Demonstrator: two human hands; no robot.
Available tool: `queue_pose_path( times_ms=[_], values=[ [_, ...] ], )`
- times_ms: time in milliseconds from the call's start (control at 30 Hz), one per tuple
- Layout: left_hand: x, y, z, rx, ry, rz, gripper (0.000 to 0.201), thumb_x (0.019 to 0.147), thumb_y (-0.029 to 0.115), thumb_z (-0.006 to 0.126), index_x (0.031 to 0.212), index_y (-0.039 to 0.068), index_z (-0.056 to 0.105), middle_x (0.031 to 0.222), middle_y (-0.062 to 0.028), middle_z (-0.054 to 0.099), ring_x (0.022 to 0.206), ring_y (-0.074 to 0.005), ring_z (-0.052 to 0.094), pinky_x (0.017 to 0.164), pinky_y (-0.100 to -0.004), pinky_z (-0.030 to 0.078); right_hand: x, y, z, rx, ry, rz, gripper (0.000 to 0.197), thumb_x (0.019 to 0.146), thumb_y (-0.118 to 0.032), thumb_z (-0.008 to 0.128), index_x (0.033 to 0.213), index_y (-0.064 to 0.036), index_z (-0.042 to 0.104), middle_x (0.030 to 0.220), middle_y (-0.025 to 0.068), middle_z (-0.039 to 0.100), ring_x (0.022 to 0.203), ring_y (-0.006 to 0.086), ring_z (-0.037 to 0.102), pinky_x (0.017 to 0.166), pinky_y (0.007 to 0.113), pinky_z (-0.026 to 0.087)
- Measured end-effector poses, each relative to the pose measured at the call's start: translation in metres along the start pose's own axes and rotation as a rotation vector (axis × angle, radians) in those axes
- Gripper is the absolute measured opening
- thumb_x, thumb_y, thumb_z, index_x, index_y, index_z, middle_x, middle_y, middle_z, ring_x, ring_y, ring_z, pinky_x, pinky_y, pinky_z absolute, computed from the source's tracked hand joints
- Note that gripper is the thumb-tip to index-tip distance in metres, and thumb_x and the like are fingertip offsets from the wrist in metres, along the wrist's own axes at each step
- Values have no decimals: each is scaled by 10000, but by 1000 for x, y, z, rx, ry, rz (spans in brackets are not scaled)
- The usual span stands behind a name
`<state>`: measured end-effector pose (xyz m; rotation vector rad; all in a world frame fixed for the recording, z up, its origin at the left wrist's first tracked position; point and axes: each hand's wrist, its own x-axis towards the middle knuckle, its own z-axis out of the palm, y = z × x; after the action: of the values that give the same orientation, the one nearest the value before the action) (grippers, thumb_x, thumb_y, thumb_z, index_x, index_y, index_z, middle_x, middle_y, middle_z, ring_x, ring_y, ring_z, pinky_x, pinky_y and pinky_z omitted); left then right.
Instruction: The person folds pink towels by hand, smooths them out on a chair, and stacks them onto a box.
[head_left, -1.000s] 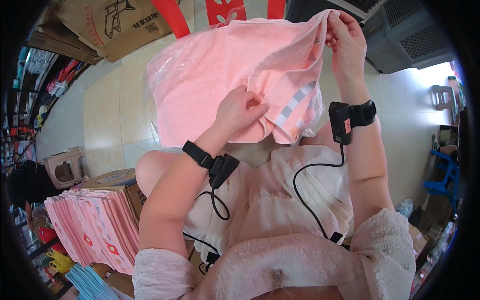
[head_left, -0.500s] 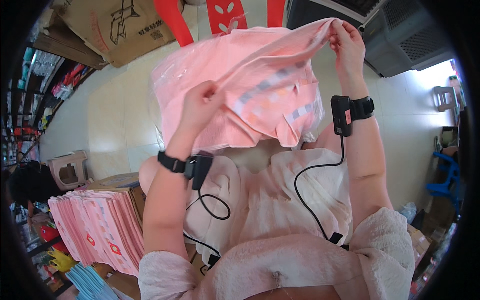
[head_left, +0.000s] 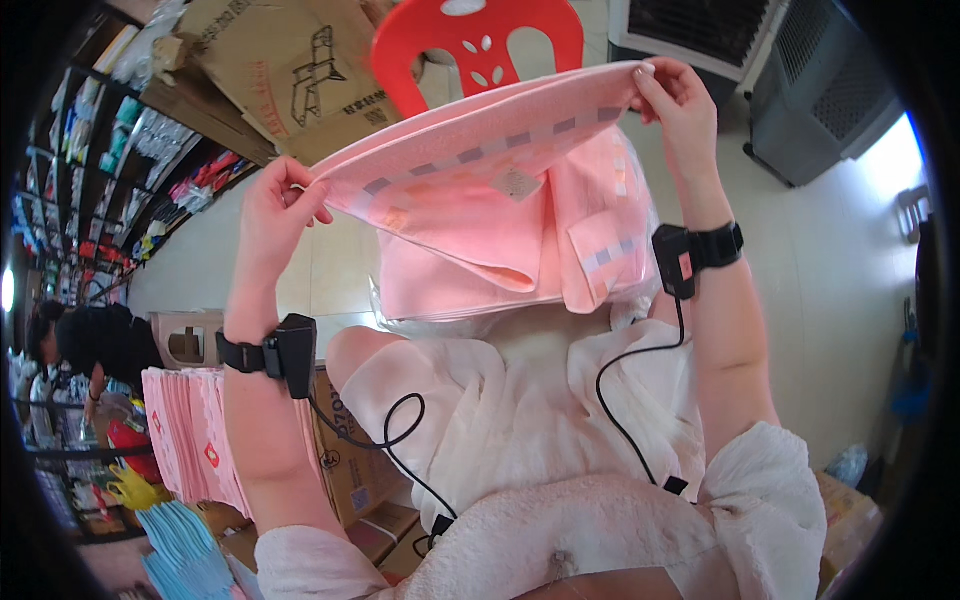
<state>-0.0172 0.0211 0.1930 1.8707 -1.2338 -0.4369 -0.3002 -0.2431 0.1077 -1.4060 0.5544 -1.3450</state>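
Note:
A pink towel (head_left: 460,140) with a band of grey and orange checks hangs stretched between my hands, folded along its upper edge. My left hand (head_left: 277,208) pinches its left corner, and my right hand (head_left: 677,108) grips the right corner, higher up. A small pale tag (head_left: 517,184) shows on the towel's hanging face. Beneath lies a stack of pink towels (head_left: 440,285) on clear plastic wrap, in front of my knees. The lower part of the held towel droops onto that stack, and I cannot tell where one ends and the other begins.
A red plastic chair (head_left: 400,50) stands beyond the stack, beside a large cardboard box (head_left: 285,75). Folded pink towels (head_left: 185,430) fill a pile at my left, with blue ones (head_left: 185,550) nearer. A grey air cooler (head_left: 825,90) is at far right. Another person (head_left: 105,345) bends by the left shelves.
My left hand has moved left and outward to the towel's corner. The towel, bunched and slanting before, is now spread taut between both hands. My view has shifted slightly.

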Motion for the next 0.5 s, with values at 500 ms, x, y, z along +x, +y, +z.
queue_pose_path(
  times_ms=[500],
  values=[
    [-52,95,-95,58,85,221,85,857,64,507,924,19,481,781,-46,562,622,-106,585,593,-205,459,7,-139,1,22,-158,-351,256,829,-174,606,1040,-36,565,702,-58,538,496,-16,375,429,138,246]
  ],
)
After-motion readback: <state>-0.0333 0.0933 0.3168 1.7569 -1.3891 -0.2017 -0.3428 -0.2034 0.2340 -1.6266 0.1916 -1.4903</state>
